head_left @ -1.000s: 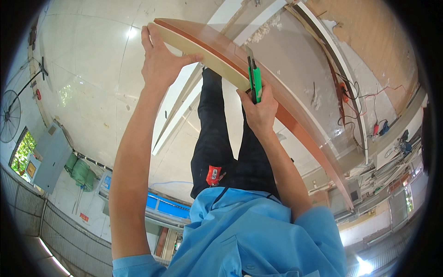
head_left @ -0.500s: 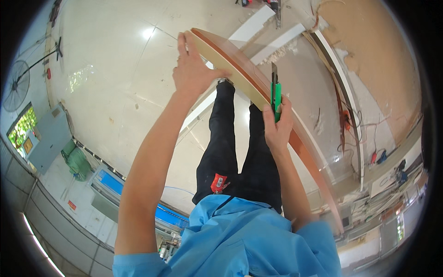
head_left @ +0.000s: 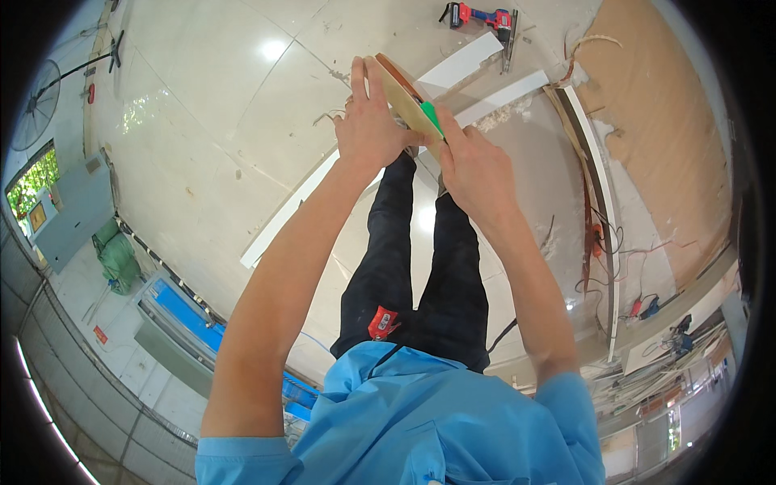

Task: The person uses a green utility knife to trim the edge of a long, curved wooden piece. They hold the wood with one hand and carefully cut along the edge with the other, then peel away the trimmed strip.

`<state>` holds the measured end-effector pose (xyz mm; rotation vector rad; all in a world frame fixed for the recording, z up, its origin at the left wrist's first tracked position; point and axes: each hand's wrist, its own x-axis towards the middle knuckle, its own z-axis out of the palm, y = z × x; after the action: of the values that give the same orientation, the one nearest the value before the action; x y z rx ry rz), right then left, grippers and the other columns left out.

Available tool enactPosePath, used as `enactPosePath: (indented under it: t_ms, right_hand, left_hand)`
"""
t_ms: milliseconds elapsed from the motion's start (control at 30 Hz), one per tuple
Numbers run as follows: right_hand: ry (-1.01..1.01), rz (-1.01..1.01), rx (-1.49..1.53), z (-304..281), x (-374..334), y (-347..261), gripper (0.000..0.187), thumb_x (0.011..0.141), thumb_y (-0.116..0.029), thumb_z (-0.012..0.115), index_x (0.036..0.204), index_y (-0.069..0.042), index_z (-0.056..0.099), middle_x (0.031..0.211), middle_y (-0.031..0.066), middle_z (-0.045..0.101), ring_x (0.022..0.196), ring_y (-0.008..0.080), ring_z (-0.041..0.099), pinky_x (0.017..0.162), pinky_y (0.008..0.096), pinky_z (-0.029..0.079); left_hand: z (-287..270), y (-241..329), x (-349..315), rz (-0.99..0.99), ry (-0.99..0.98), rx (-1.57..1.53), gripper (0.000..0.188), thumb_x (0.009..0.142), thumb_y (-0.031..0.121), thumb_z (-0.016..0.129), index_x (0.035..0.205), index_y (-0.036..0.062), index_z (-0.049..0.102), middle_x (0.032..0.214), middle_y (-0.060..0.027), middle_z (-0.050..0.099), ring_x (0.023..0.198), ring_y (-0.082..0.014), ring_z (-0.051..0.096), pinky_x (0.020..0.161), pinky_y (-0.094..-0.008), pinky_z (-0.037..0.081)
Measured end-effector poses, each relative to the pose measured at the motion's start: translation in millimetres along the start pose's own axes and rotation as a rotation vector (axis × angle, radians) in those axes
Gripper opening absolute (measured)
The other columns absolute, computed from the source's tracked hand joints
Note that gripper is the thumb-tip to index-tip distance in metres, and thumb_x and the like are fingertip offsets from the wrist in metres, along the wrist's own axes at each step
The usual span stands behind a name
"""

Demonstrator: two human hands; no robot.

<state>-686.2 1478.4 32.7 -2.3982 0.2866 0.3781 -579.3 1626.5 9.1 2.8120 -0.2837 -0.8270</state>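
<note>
A pale board with an orange-brown edge (head_left: pixel 402 100) is held up in front of me, over my shoes. My left hand (head_left: pixel 369 133) grips it from the left, with fingers over the far end and thumb along the near face. My right hand (head_left: pixel 482 168) is closed round a green utility knife (head_left: pixel 431 116), whose handle lies against the board's right side. Its blade cannot be made out. The right fingers also touch the board's near end and hide part of it.
A red and blue cordless drill (head_left: pixel 485 16) lies on the tiled floor at the far side. White strips (head_left: pixel 462 65) lie near it. To the right are a long white-edged panel (head_left: pixel 602 178), cables and a brown sheet (head_left: pixel 663 113). A fan (head_left: pixel 36 101) stands far left.
My right hand and the knife have moved away from me and left, close to my left hand. The board has turned and now shows much shorter. The drill has come fully into view.
</note>
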Motion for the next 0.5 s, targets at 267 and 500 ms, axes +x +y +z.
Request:
enactPosePath:
  t_ms: [267,500]
  right_hand:
    - [-0.058,0.005,-0.014,1.8,10.1,-2.8,0.052,0.102,-0.019,0.065,0.151,-0.007,0.053,0.105,0.0234,0.072,0.090,0.0410,0.076,0.072,0.0501,0.061]
    - [-0.092,0.004,-0.147,-0.2,14.0,-8.7,0.053,0.102,-0.017,0.064,0.152,-0.006,0.051,0.115,0.0240,0.071,0.095,0.0404,0.076,0.075,0.0492,0.062]
  left_hand:
    - [-0.8,0.9,-0.4,-0.005,-0.007,0.009,0.153,0.056,0.046,0.105,0.171,0.0062,0.012,0.179,-0.0152,0.012,0.140,-0.0446,0.056,0.104,-0.0648,0.051]
    - [-0.1,1.3,1.0,-0.015,-0.023,0.019,0.153,0.057,0.046,0.104,0.171,0.0072,0.011,0.179,-0.0147,0.010,0.140,-0.0459,0.056,0.105,-0.0670,0.051]
